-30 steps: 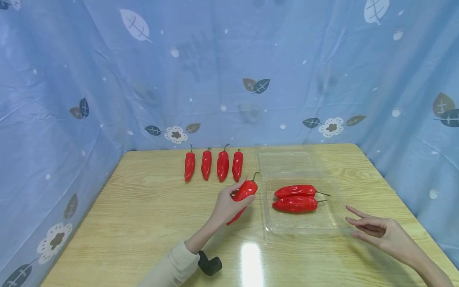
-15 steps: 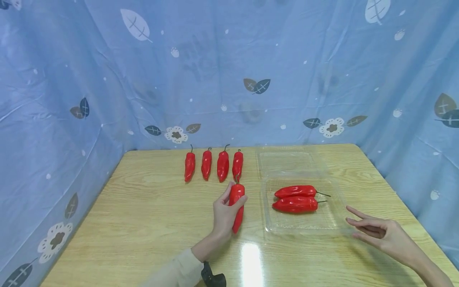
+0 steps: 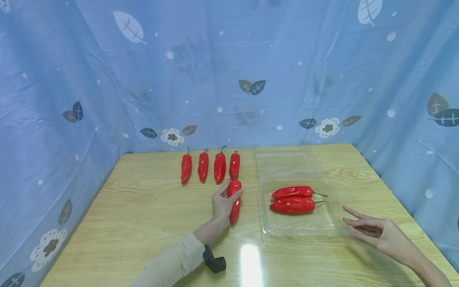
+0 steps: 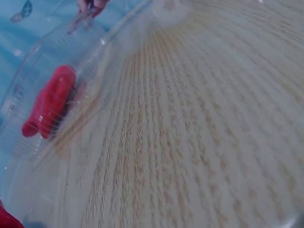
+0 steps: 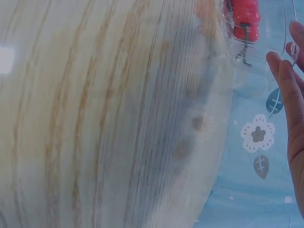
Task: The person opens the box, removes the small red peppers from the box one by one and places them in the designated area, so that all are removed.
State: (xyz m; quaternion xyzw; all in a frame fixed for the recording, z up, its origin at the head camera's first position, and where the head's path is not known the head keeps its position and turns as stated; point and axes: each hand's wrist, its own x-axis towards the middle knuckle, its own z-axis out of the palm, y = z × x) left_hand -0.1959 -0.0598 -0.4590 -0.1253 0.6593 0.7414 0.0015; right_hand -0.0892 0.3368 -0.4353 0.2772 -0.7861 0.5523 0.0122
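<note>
My left hand (image 3: pixel 223 203) grips a red chili pepper (image 3: pixel 234 203), its stem pointing to the back of the table. The fingers lie along its left side and the thumb crosses over it. To the right is a clear plastic clamshell box (image 3: pixel 305 230), its lid (image 3: pixel 285 163) folded back behind it. Inside, two red chili peppers (image 3: pixel 293 205) lie side by side, stems to the right. My right hand (image 3: pixel 378 235) holds the box's right rim between thumb and fingers; the right wrist view shows fingers (image 5: pixel 287 76) at the clear rim.
Several more red chili peppers (image 3: pixel 203 167) stand in a row at the back of the wooden table (image 3: pixel 150 215), stems away from me. A blue patterned curtain (image 3: pixel 201 79) encloses the back and sides. A black device (image 3: pixel 214 261) is at the left wrist.
The left hand has moved slightly left with its chili pepper and turned it from a slant to nearly straight, stem to the back. The right hand stays at the box's edge.
</note>
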